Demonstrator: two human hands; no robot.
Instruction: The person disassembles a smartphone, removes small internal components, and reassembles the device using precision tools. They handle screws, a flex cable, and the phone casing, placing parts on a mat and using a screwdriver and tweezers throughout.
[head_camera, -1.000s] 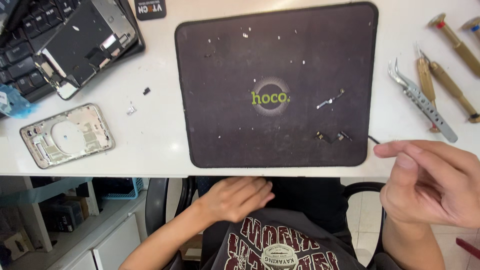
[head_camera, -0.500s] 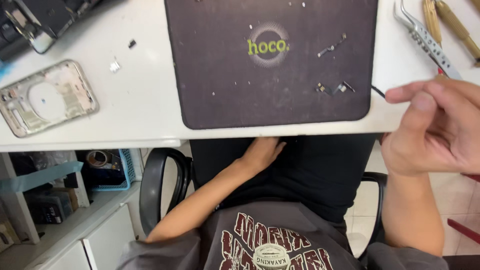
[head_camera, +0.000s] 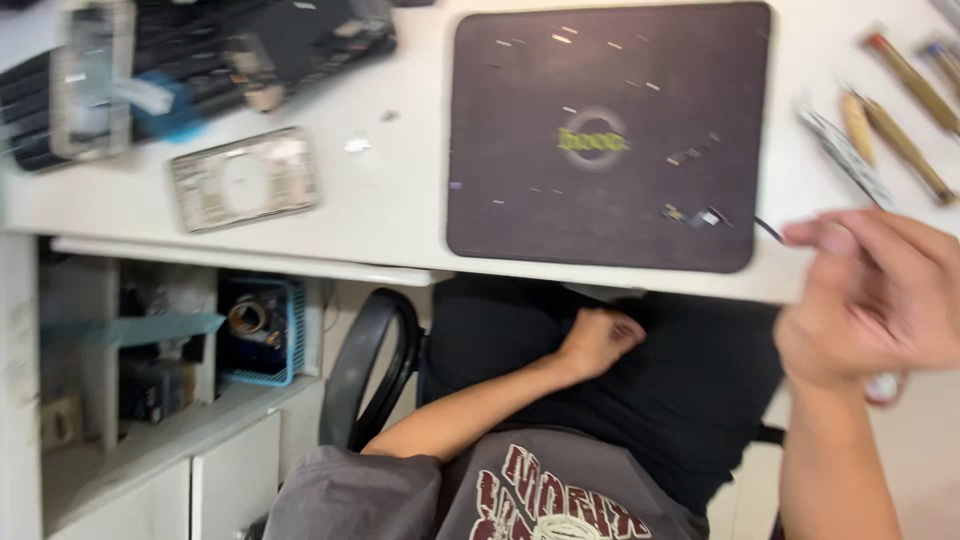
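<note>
While blurred by camera motion, still legible in the main parts. Landmark: dark work mat (head_camera: 610, 90) lying flat on white desk (head_camera: 400, 200).

Right hand (head_camera: 880, 295) raised at mat's lower right corner, just past desk edge. Fingers curled loosely inward, thumb and forefinger drawn together; thin dark wire-like piece (head_camera: 768, 229) just off the fingertips, at mat's right edge. Cannot tell whether pinched or merely close — too blurred.

Left hand (head_camera: 598, 340) below mat's near edge, under the desk line, resting on lap against black fabric. Fingers folded in a loose fist; nothing seen held.

On mat, near lower right corner: cluster of tiny parts (head_camera: 692, 214), close to the wire-like piece. More small screws and specks scattered across upper half of mat.

Right of mat: metal tweezers (head_camera: 842, 155), then several wooden-handled tools (head_camera: 905, 145), lying side by side on desk.

Left of mat: bare phone frame (head_camera: 243, 178), flat, well apart from mat. Beyond that, up and left of mat: black keyboard (head_camera: 40, 110) with opened device parts piled on top.

Below mat's left corner, under desk: black chair armrest (head_camera: 362, 355); further left, blue basket (head_camera: 262, 330) on shelf.
</note>
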